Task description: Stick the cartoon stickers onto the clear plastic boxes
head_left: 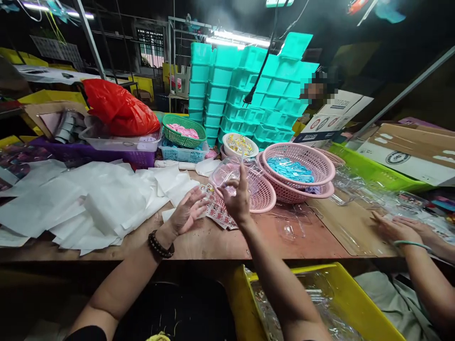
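My left hand (189, 210), with a beaded bracelet (160, 244) at the wrist, is raised over the wooden table. Its fingers are spread and it holds nothing. My right hand (237, 198) is up in front of a pink basket (265, 194), its index finger pointing upward and the other fingers partly curled. A pale translucent bit shows above that fingertip; I cannot make out what it is. Behind the hand, a clear plastic clamshell box (254, 176) lies in the basket. Between and behind my hands lie printed sticker-like sheets (219, 212).
White paper sheets (95, 203) cover the table's left. Pink baskets with blue pieces (293, 169) stand right of centre, and turquoise bins (245, 90) are stacked behind. A yellow crate (362, 303) sits below the edge. A co-worker's hands (401, 229) are at the right.
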